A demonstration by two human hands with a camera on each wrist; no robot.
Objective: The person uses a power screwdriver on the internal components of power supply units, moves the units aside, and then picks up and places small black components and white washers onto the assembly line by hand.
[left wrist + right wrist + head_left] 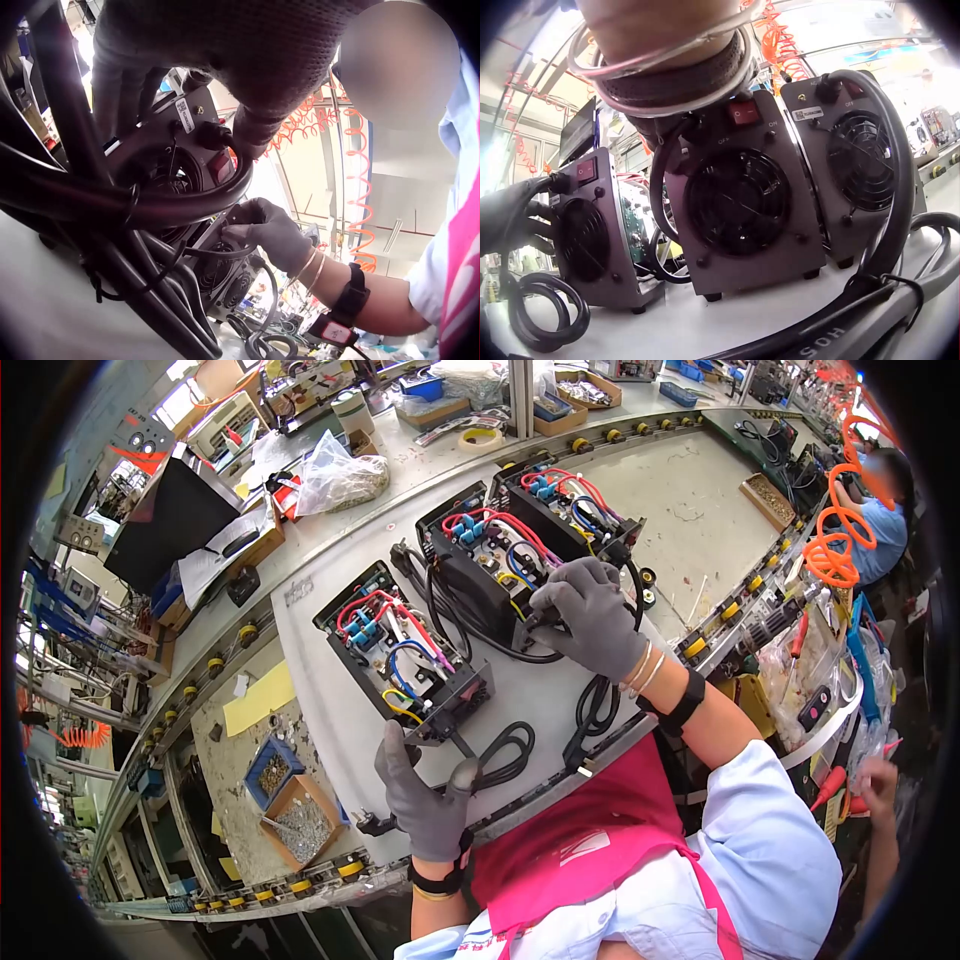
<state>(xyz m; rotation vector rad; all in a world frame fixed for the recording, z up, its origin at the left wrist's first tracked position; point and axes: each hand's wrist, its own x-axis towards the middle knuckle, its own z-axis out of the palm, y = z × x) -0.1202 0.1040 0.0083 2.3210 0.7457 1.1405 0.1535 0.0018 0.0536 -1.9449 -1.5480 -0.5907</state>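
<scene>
Three black units with uncovered tops and coloured wires stand on a pale board (pixel 330 660): the left unit (pixel 405 660), the middle unit (pixel 490 550) and the right unit (pixel 570 505). My gloved left hand (pixel 425 800) is at the left unit's near end, its fingers spread around the fan panel (pixel 172 161). The gloved right hand (pixel 590 620) has bent fingers at the near corner of the middle unit (pixel 742 195) and pinches its edge; the wrist hides the fingertips in the right wrist view. Black cords (pixel 505 755) hang from the panels and lie coiled.
Rollers (pixel 350 868) line both sides of the curved conveyor. Bins of small parts (pixel 300 820) lie to the left, near a yellow sheet (pixel 260 700). A plastic bag (pixel 340 475) sits on the far bench. Another person (pixel 880 530) is at the right, beside an orange coiled hose (pixel 830 550).
</scene>
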